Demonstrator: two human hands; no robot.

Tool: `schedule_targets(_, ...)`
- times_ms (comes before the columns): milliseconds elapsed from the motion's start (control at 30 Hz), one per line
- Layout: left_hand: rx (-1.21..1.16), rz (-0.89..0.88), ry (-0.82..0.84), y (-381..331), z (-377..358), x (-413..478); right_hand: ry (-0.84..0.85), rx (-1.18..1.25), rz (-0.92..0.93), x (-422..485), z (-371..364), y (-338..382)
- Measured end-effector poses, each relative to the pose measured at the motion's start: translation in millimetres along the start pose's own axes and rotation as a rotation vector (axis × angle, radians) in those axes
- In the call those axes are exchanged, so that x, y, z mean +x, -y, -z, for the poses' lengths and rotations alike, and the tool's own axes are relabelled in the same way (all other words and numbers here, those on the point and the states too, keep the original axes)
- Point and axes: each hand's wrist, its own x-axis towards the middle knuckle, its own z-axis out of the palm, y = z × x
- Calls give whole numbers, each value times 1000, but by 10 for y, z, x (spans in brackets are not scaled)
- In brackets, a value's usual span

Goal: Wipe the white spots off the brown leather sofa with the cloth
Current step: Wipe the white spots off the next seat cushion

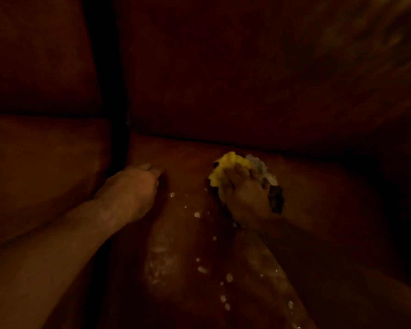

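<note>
Head cam: right hand (244,198) grips cloth (228,167) on sofa (318,210) w/ white spots (202,269); left hand (131,188) clenched, empty.

The sofa (199,91) is showing smooth brown leather with a faint sheen in the dim light. White spots (201,269) are lying wet and glossy on its seat, beside a smeared, shiny patch. The cloth (226,162) is looking soft, crumpled and matt, yellow with paler folds.
</note>
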Motion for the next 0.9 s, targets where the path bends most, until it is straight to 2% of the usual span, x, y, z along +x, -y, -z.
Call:
schedule_targets(100, 9, 16, 24, 48, -1, -26, 12, 18, 155, -85, -115, 251)
schedule_targets(200, 18, -42, 31, 56, 22, -84, 21, 13, 283, -274, -41, 67)
schedule_targets(300, -13, -76, -8, 98, 43, -116, 23, 56, 214, -237, 34, 102)
schedule_targets(400, -39, -72, -17, 135, -6, -114, 48, 12, 143, -95, -86, 532)
schedule_targets(500, -102, -33, -49, 212, -69, -154, 48, 1, 296, -161, -282, 841)
schedule_targets(633, -113, -26, -57, 282, -68, -242, 77, -71, 418, -379, -273, 586)
schedule_targets(700, -123, -35, -48, 297, -65, -299, 121, -137, 402, -352, -147, 415)
schedule_targets(767, -129, -56, -54, 318, -93, -344, 159, -129, 309, -241, -104, 452)
schedule_targets(833, -119, -77, -62, 345, -130, -383, 146, -76, 223, -227, -196, 665)
schedule_targets(900, -117, -82, -51, 337, -183, -418, 104, -71, 250, -361, -322, 789)
